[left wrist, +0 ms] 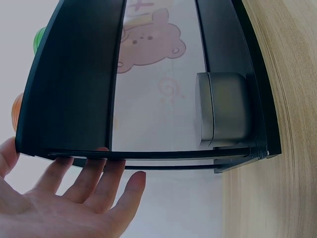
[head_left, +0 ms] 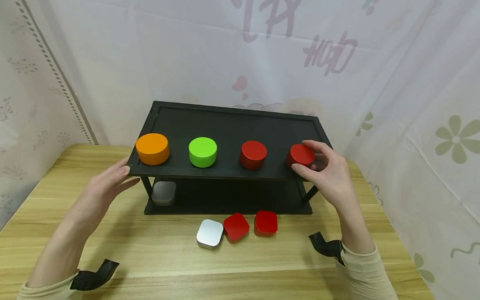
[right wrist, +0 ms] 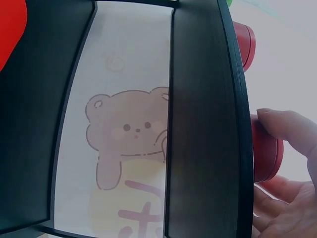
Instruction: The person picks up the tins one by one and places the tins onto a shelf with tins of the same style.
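A black two-tier rack (head_left: 228,132) stands on the wooden table. My left hand (head_left: 109,180) holds the left edge of its upper tier, thumb at the front corner; in the left wrist view the other fingers (left wrist: 111,181) reach beneath that edge. On the right end of the upper tier, my right hand (head_left: 329,173) grips a red round tin (head_left: 300,155) between thumb and fingers. The tin (right wrist: 266,151) sits upright at the shelf's front edge. Left of it in a row are another red round tin (head_left: 253,155), a green one (head_left: 202,152) and an orange one (head_left: 152,149).
A silver square tin (head_left: 164,193) sits at the left end of the lower tier. On the table before the rack lie a silver square tin (head_left: 210,233) and two red square tins (head_left: 236,227). A printed white cloth (head_left: 211,52) hangs behind.
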Demonstrator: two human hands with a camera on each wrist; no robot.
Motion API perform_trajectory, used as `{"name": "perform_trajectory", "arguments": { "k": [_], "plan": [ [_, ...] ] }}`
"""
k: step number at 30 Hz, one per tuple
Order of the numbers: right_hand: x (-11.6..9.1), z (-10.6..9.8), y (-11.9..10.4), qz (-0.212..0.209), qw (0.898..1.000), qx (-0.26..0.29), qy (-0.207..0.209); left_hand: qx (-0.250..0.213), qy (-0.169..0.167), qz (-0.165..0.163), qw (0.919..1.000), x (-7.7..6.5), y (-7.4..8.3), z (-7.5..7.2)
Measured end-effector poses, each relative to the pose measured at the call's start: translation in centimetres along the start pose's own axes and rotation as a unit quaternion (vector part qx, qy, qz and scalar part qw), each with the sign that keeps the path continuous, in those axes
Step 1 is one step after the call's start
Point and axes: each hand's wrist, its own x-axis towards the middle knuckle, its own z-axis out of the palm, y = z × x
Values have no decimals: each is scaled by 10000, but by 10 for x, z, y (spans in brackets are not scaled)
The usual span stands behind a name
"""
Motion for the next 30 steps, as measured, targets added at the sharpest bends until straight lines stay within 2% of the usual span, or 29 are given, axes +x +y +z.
{"name": "perform_trajectory", "arguments": {
  "k": [10, 30],
  "plan": [
    [1, -1, 0, 19, 10000, 4, -55, -101, -42, 71, 9999, 0, 1, 0],
    [2, 2, 4, 72, 9991, -406, 20, -196, -33, 127, 9997, 0, -1, 0]
  ]
}}
